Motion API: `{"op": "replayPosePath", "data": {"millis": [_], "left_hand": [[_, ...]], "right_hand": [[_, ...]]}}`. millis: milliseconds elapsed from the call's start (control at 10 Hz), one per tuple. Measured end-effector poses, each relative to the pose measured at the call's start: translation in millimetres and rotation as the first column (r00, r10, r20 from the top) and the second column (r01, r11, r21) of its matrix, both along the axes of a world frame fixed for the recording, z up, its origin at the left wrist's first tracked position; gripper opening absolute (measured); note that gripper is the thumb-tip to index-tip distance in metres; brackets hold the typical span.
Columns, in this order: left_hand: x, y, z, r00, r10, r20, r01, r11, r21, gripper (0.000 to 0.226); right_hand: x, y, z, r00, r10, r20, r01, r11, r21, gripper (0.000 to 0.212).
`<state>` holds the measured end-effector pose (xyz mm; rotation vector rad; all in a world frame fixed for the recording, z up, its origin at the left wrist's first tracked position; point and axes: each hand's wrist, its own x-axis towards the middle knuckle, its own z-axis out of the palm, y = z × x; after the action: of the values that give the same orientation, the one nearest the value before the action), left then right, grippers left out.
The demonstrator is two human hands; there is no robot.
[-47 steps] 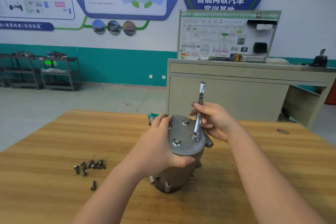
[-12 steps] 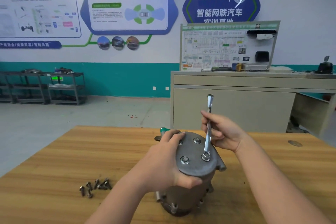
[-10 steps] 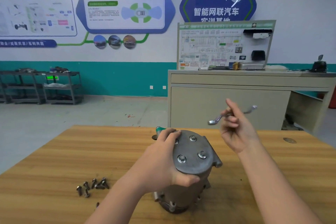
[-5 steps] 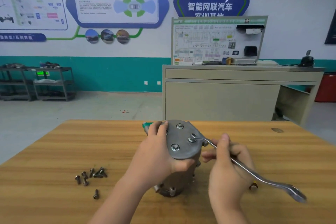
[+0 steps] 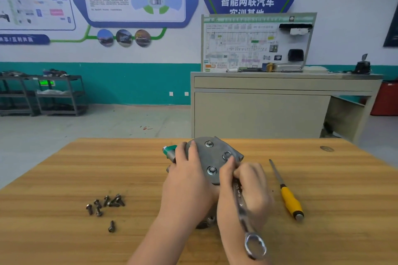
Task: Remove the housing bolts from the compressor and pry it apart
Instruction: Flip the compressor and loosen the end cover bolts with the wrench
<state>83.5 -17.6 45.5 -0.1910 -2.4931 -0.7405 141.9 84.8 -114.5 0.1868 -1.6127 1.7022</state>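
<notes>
I am looking down at a light wooden workbench. Near the middle of it, toward the far edge, stands the grey cast-metal compressor, upright, its round end plate tilted toward me. My left hand wraps over the plate's left rim and steadies the body. My right hand is closed around a silver ring spanner; its far end is hidden behind my fingers beside the rightmost housing bolt, its ring end points back at me. I cannot tell if it is seated on the bolt. Right of the compressor lies a yellow-handled screwdriver. Toward the near left corner sits a cluster of small loose steel bolts.

Risk, as I judge it: a poorly seated spanner may slip and round the bolt head, or a hard pull may topple the compressor.
</notes>
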Motion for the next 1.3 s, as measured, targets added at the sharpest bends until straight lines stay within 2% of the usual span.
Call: {"op": "replayPosePath", "data": {"millis": [100,200,300,400,500,600,700,800,900,1000,1100,1200,1300], "left_hand": [[0,1,-1,1.0,0.003,-0.015,-0.003,1.0,0.013,0.121],[-6,-12,-1,0.996,-0.088,-0.002,0.088,0.996,-0.029,0.122],[-12,-31,3,0.975,-0.217,0.047,0.219,0.975,-0.04,0.124],[-18,-39,11,0.942,-0.324,0.086,0.329,0.943,-0.048,0.123],[-24,-33,19,0.924,-0.359,0.128,0.372,0.924,-0.09,0.122],[-30,-23,23,0.925,-0.353,0.142,0.37,0.922,-0.118,0.12],[-33,-16,25,0.928,-0.344,0.143,0.362,0.922,-0.134,0.114],[-33,-14,26,0.93,-0.344,0.134,0.36,0.924,-0.127,0.106],[-32,-14,28,0.931,-0.34,0.137,0.352,0.933,-0.08,0.097],[-27,-15,26,0.9,-0.418,0.123,0.427,0.903,-0.056,0.061],[-25,-21,22,0.927,-0.355,0.12,0.372,0.908,-0.194,0.04],[-30,-26,18,0.934,-0.325,0.151,0.347,0.925,-0.157,0.072],[-28,-28,17,0.92,-0.362,0.15,0.372,0.927,-0.048,0.12]], "right_hand": [[-23,31,0,0.982,0.058,-0.18,-0.065,0.997,-0.036,0.03],[-60,30,96,0.985,-0.044,-0.169,0.024,0.993,-0.117,0.029],[-67,50,131,0.969,0.117,-0.219,-0.155,0.974,-0.167,0.031],[-110,77,159,0.929,0.366,0.055,-0.348,0.915,-0.205,0.036],[-153,79,197,0.811,0.366,0.457,-0.405,0.914,-0.014,0.037],[-175,58,223,0.767,0.217,0.604,-0.45,0.852,0.266,0.033],[-174,33,236,0.851,0.02,0.525,-0.375,0.722,0.581,0.034],[-160,16,248,0.929,-0.143,0.34,-0.232,0.49,0.84,0.031],[-132,2,249,0.972,-0.183,0.15,-0.088,0.309,0.947,0.022],[-100,-4,233,0.989,-0.058,-0.134,0.144,0.231,0.962,0.02],[-71,-1,208,0.922,0.045,-0.385,0.348,0.341,0.873,0.013],[-51,12,166,0.813,0.09,-0.576,0.442,0.549,0.71,0.008],[-38,36,127,0.825,-0.02,-0.564,0.359,0.789,0.498,0.019]]}}
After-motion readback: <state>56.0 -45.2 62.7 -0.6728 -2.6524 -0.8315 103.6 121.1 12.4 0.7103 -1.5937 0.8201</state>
